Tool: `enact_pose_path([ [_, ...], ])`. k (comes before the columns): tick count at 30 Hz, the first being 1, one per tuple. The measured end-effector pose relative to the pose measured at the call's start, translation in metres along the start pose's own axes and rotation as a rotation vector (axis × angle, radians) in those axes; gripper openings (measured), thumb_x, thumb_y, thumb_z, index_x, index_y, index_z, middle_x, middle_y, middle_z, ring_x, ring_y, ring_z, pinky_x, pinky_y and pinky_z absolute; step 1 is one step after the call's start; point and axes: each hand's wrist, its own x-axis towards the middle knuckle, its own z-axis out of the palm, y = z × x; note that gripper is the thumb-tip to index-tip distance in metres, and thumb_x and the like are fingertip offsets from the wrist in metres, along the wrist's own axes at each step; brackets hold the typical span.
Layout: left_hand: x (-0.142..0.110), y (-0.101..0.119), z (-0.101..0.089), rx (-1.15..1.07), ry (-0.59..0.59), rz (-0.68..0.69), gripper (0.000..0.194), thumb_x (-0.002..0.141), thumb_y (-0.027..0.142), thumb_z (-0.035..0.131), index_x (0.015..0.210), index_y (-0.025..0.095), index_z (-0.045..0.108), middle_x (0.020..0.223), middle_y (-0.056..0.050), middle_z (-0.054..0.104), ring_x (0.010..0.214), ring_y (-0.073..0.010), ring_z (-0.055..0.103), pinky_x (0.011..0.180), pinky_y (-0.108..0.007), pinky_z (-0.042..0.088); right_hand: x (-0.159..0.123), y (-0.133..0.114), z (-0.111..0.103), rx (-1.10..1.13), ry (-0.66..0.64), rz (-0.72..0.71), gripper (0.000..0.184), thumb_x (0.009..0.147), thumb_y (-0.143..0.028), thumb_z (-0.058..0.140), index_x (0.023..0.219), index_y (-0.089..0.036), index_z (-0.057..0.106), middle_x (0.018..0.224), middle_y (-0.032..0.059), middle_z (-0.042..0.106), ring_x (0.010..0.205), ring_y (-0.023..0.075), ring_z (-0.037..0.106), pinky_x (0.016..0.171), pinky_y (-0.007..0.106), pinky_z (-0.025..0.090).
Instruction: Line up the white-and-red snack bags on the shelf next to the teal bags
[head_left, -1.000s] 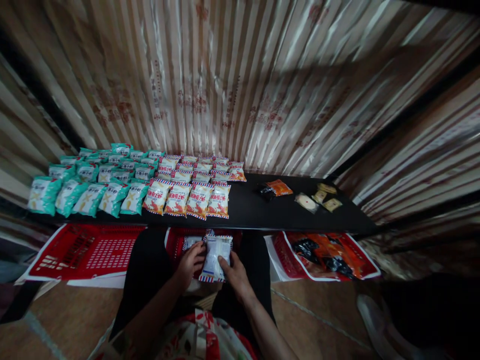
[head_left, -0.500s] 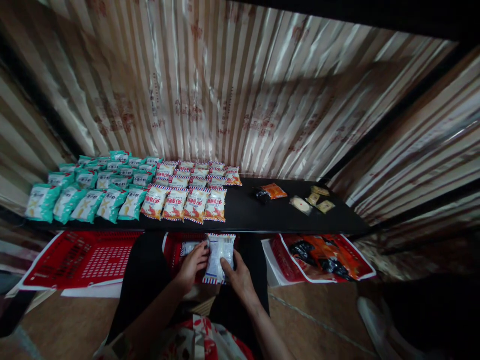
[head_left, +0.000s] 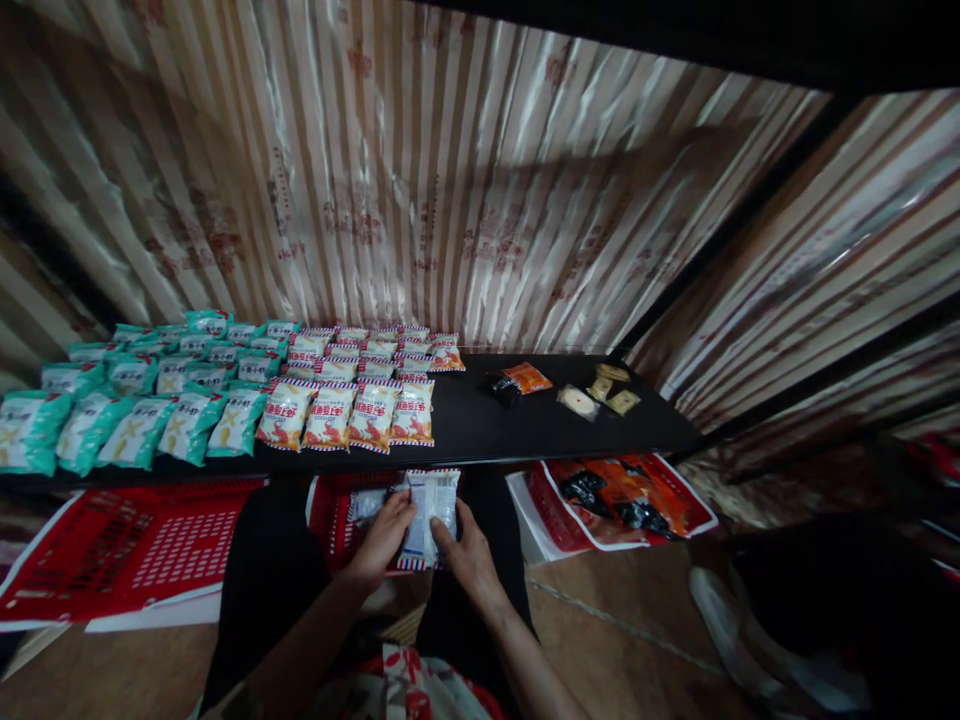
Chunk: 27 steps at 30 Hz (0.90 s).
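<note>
Between my knees, a snack bag point(head_left: 430, 515) is held back side up, its striped ends pointing away from and toward me. My left hand point(head_left: 386, 535) grips its left edge with thumb and fingers. My right hand point(head_left: 465, 548) is closed on its right side, the thumb lying across the bag's back. Beneath them a red basket point(head_left: 322, 520) holds at least one more bag point(head_left: 366, 505), partly hidden by my left hand. On the black shelf ahead stand rows of white-and-orange snack bags point(head_left: 373, 412), beside rows of teal snack bags point(head_left: 187, 425).
Farther right on the shelf point(head_left: 480, 425) lie an orange-and-black packet point(head_left: 525, 378), a round pale item in clear wrap point(head_left: 579, 402) and several small yellowish packets point(head_left: 622, 400). Red baskets stand at left point(head_left: 135, 545) and right point(head_left: 551, 500). Another person's shoe point(head_left: 720, 620) is at lower right.
The view has shifted right, so the shelf goods appear farther left. My left hand has come onto the bag's left edge; my right hand keeps its hold.
</note>
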Motion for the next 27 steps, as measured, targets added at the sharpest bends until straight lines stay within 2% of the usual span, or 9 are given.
enact_pose_path([
  [8,0.015,0.0,0.014,-0.035,0.003,0.065,0.034,0.07,0.024,0.065,0.102,0.016,0.06,0.106,-0.01,0.067,0.098,-0.025,0.061,0.083,-0.034,0.048,0.007,-0.005,-0.009,0.109,-0.022,-0.025,0.055,0.073,-0.039,0.057,0.123,-0.017,0.048,0.114,0.0076,0.064,0.102,0.0224,0.06,0.089,0.034,0.047],
  [14,0.025,-0.001,0.015,0.134,0.129,0.127,0.039,0.067,0.02,0.067,0.104,0.014,0.059,0.098,-0.01,0.065,0.09,-0.0223,0.061,0.077,-0.032,0.049,0.008,-0.015,-0.012,0.215,-0.012,-0.032,0.055,0.07,-0.034,0.061,0.121,-0.017,0.05,0.115,0.0077,0.063,0.104,0.0224,0.059,0.09,0.034,0.046],
  [16,0.026,-0.001,0.015,0.153,0.149,0.139,0.04,0.067,0.021,0.068,0.105,0.014,0.059,0.095,-0.01,0.064,0.088,-0.0213,0.06,0.074,-0.03,0.049,0.007,-0.016,-0.013,0.252,-0.024,-0.03,0.056,0.07,-0.033,0.061,0.122,-0.017,0.049,0.116,0.0083,0.062,0.105,0.0229,0.059,0.091,0.035,0.046],
  [21,0.024,0.0,0.014,0.089,0.109,0.113,0.039,0.066,0.025,0.07,0.102,0.015,0.058,0.095,-0.01,0.064,0.084,-0.0196,0.061,0.071,-0.028,0.049,0.007,-0.019,-0.014,0.314,-0.047,0.021,0.058,0.069,-0.034,0.061,0.122,-0.016,0.047,0.117,0.0096,0.061,0.105,0.0244,0.058,0.09,0.037,0.047],
  [27,0.022,-0.003,0.012,0.186,0.224,0.192,0.036,0.065,0.026,0.069,0.097,0.018,0.056,0.088,-0.006,0.062,0.077,-0.0184,0.059,0.07,-0.029,0.048,0.006,-0.021,-0.012,0.269,-0.059,-0.008,0.055,0.071,-0.034,0.059,0.122,-0.017,0.048,0.113,0.0079,0.064,0.1,0.0225,0.061,0.086,0.034,0.049],
])
